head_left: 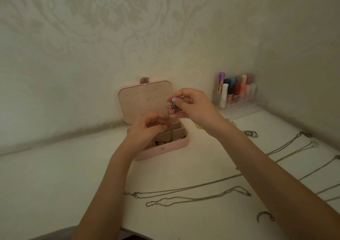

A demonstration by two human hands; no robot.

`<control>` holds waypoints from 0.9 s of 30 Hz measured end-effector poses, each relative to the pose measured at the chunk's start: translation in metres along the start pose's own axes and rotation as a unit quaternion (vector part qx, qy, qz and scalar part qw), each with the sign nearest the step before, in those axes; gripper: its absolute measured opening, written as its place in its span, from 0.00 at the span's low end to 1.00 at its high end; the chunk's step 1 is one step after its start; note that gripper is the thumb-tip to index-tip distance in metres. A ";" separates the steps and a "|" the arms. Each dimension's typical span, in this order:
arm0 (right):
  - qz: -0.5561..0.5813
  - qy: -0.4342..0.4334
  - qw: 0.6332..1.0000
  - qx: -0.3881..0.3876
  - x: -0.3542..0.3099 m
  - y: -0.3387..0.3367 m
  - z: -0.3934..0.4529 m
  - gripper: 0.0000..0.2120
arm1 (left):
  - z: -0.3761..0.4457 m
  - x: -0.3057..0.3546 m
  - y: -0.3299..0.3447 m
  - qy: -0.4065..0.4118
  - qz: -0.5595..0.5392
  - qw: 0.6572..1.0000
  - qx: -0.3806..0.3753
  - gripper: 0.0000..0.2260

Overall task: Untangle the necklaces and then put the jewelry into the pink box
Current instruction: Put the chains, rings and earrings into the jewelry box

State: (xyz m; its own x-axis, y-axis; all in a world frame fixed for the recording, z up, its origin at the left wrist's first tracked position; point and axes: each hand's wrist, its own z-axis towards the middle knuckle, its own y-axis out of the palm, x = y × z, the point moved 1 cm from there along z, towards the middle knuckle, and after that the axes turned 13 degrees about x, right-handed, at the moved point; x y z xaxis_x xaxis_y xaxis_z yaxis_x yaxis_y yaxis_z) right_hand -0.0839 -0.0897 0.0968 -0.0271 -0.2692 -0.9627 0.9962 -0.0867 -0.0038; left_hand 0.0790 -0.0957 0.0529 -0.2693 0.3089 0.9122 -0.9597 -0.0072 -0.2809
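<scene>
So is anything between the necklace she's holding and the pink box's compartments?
Nothing visible blocks it. The right hand pinches the necklace above the pink box, whose lid is open; the left hand grips the chain lower, right over the compartments.

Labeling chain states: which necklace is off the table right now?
The chain pinched in the right hand, hanging down over the open pink box past the left hand. All the other necklaces lie flat on the table.

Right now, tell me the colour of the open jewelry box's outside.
Pale pink, with a beige lining; the jewelry box shows in the head view, the only one.
</scene>
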 end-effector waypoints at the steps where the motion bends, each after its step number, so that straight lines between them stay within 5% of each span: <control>1: 0.000 0.001 1.000 -0.006 0.002 0.002 0.000 0.06 | 0.000 0.001 0.001 -0.008 -0.026 0.999 -0.024 0.17; 5: -0.029 -0.019 0.999 -0.011 0.005 0.000 0.003 0.05 | -0.001 0.001 0.003 -0.029 -0.045 0.997 -0.046 0.14; 9: -0.187 -0.054 0.980 0.041 0.014 -0.020 0.012 0.03 | 0.002 0.000 -0.005 -0.010 -0.079 0.996 0.035 0.07; 13: -0.316 -0.029 0.948 -0.012 0.026 -0.030 0.017 0.07 | 0.000 0.004 -0.006 0.014 -0.027 0.998 0.050 0.05; 20: -0.370 -0.036 0.924 -0.085 0.040 -0.021 0.011 0.07 | -0.002 0.002 -0.006 0.048 0.101 0.993 0.022 0.10; 27: -0.354 -0.050 0.932 -0.066 0.037 -0.031 0.016 0.05 | -0.004 -0.001 -0.007 0.038 0.197 0.980 -0.005 0.11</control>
State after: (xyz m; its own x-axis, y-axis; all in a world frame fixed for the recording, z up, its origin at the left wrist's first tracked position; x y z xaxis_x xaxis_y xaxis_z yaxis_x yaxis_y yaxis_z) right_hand -0.1169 -0.1125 0.0652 -0.6820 -0.2780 -0.6764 0.7273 -0.1603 -0.6674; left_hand 0.0859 -0.0924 0.0531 -0.6113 0.3538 0.7079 -0.7817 -0.1305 -0.6099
